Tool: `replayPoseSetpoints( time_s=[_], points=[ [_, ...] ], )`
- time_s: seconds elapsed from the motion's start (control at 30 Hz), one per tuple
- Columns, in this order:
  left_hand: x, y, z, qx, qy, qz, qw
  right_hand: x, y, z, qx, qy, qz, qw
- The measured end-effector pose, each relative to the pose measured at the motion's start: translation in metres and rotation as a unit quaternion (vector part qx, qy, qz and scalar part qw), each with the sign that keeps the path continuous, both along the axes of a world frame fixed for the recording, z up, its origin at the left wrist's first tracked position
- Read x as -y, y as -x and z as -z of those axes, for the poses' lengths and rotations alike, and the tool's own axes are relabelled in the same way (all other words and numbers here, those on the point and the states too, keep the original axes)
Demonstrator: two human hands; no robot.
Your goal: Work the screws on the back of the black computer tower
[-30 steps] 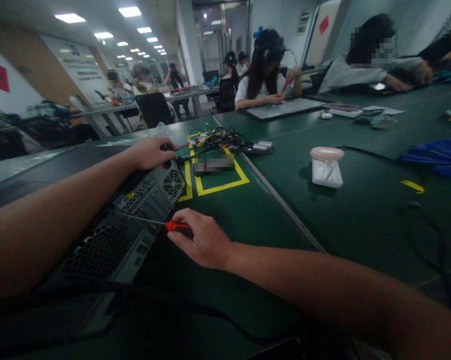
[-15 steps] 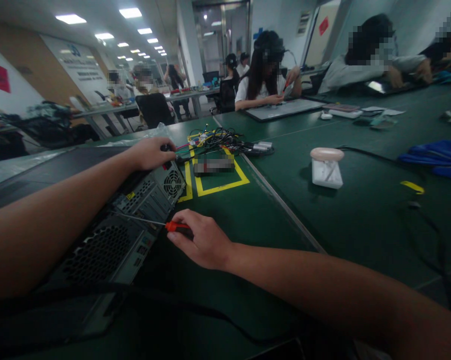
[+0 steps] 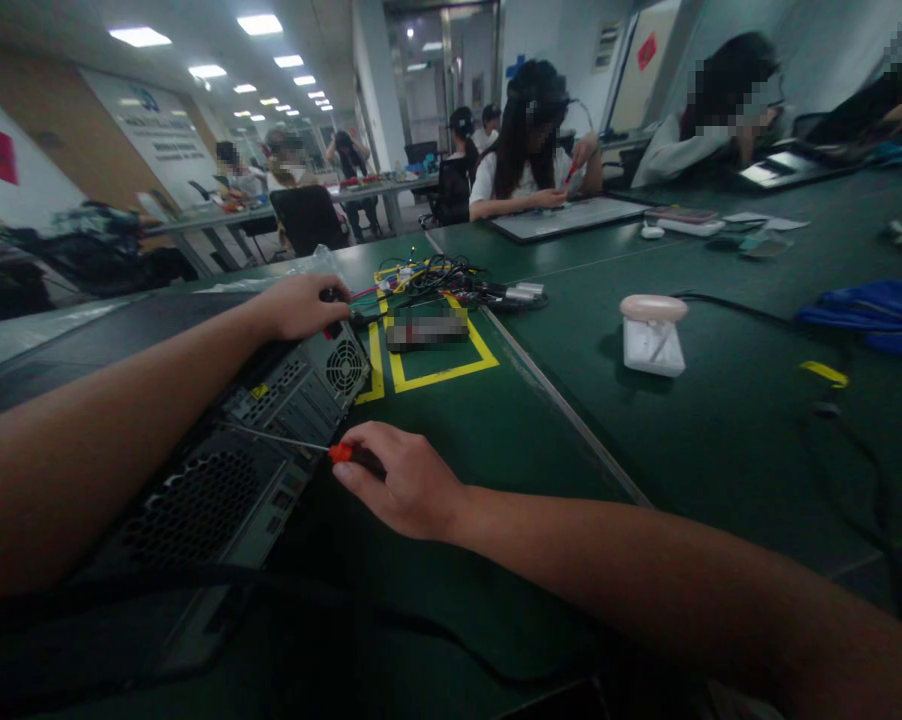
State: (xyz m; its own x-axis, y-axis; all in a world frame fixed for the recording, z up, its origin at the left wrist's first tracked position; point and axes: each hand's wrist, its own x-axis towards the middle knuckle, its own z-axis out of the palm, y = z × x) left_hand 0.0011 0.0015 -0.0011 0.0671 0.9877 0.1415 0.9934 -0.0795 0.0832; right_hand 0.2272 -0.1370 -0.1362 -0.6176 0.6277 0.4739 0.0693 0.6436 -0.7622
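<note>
Rectangular white ceiling lights glow overexposed at upper left, yet the smooth dark green desk is dim, sinking into near-black shadow toward the bottom. Pale glare streaks a flat dark panel at upper right. The background looks soft, wide-angle distortion stretches the edges, and mosaic blocks obscure patches.

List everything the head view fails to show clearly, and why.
In the head view:
Screwdriver tip: too small and dark against the computer case.
Screwdriver handle: mostly covered by the right hand.
Left hand grip: its own fingers hide what lies beneath.
Computer case's far side: cut off by the left edge.
Wall sign lettering: blurred.
</note>
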Motion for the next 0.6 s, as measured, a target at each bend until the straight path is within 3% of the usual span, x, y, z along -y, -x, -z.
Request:
replayPoseSetpoints(
  time_s=[0.17,0.6],
  points=[
    [0.0013,-0.0019,-0.0013,-0.012,0.006,-0.010,1.000,-0.0009,0.0009,0.0018,0.004,-0.020,-0.001,1.000],
    [0.0012,-0.0012,-0.0012,-0.003,-0.003,0.007,1.000,0.0003,-0.0011,0.0006,-0.004,0.022,-0.006,1.000]
  ],
)
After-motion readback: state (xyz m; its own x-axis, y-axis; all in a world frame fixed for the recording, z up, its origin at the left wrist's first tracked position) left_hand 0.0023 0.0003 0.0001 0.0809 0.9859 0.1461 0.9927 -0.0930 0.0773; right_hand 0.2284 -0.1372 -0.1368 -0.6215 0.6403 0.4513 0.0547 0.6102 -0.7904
